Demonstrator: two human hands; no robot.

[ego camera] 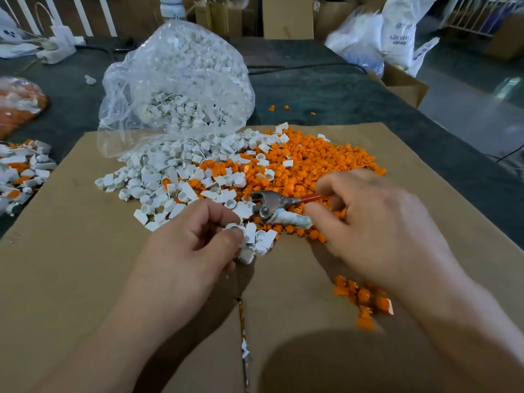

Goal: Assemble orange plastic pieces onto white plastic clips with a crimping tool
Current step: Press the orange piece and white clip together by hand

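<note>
Currently the crimping tool (pixel 270 206) is lying on the cardboard sheet (pixel 85 251), at the near edge where the white clips (pixel 170 177) are meeting the orange pieces (pixel 312 163). Its metal head is pointing left; its red handle and its cloth-wrapped handle are running right, under the right hand (pixel 374 222). That hand is blurring, with fingers curling over the handle ends; whether it is actually gripping them cannot be told. The left hand (pixel 198 245) is pinching one white clip (pixel 234 228) between thumb and forefinger, just beside the tool head. A few loose orange pieces are lying near the right wrist. Behind the heaps, a clear plastic bag (pixel 175 80) is spilling more clips. Far left, a heap of white-and-orange parts (pixel 22 171) is sitting on the dark table cover (pixel 326 92).
</note>
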